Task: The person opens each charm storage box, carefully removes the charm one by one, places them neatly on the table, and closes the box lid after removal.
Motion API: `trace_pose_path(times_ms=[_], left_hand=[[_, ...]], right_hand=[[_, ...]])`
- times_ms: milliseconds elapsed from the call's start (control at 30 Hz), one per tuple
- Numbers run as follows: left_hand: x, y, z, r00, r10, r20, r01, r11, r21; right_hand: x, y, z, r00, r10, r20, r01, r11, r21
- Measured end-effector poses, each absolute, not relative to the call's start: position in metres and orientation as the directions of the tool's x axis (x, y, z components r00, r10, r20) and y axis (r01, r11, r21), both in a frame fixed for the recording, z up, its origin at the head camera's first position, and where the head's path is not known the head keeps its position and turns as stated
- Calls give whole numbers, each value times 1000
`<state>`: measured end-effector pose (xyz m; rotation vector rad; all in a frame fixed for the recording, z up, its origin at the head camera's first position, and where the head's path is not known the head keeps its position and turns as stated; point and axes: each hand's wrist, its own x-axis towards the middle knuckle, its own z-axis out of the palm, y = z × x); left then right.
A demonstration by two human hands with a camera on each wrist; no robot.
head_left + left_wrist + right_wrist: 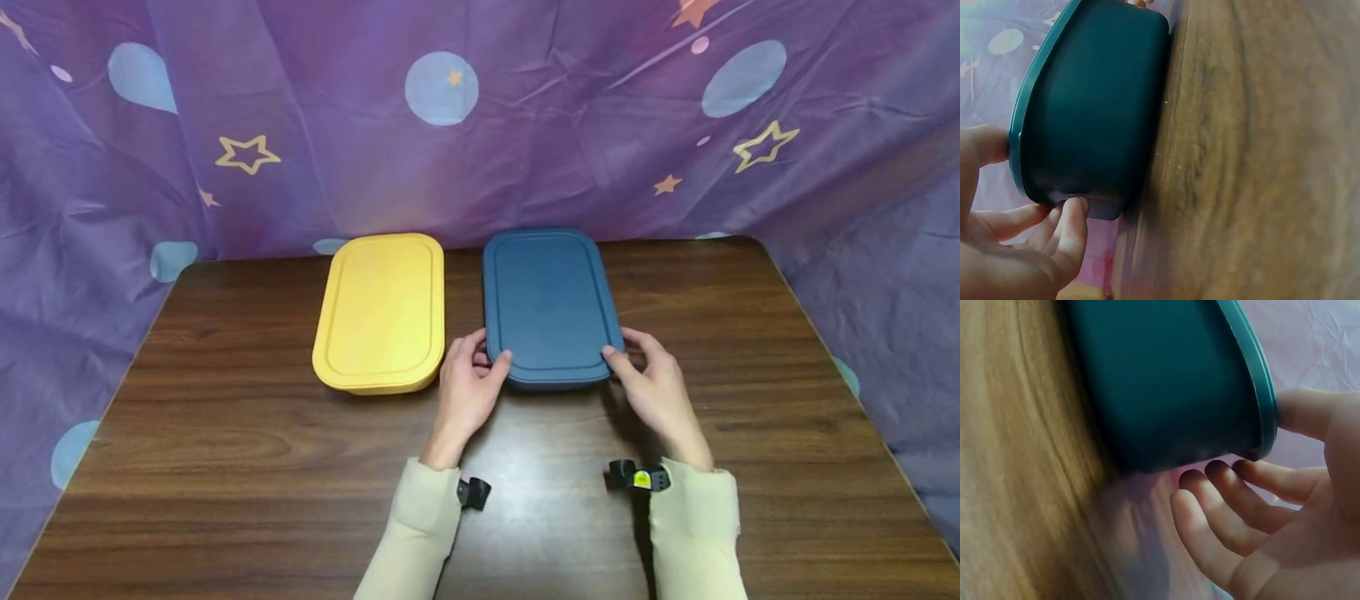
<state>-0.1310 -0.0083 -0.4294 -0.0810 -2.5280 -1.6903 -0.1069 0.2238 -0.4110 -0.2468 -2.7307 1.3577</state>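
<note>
A blue lidded container (551, 300) stands on the table near its back edge, its lid on. My left hand (471, 379) holds its near left corner, thumb on the lid's edge and the other fingers against the side wall, as the left wrist view shows. At the near right corner my right hand (660, 392) has its thumb on the lid rim. In the right wrist view its other fingers (1235, 506) curl close along the container's end, below the rim. To the left, a yellow lidded container (382, 308) sits beside my left hand, also covered.
Both containers rest on a dark wooden table (247, 467). Behind it and at both sides hangs a purple cloth (360, 158) with stars and planets, right up against the table's back edge. Wrist cameras (474, 493) are strapped at both sleeves.
</note>
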Motion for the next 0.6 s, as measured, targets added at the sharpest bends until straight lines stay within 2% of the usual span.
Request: trace_pose_path(times_ms=[600], left_hand=[[-131,-9,-428,-993,15,121,117,410,905]], right_hand=[[-108,226,-415,-987,158,25,75,599,-797]])
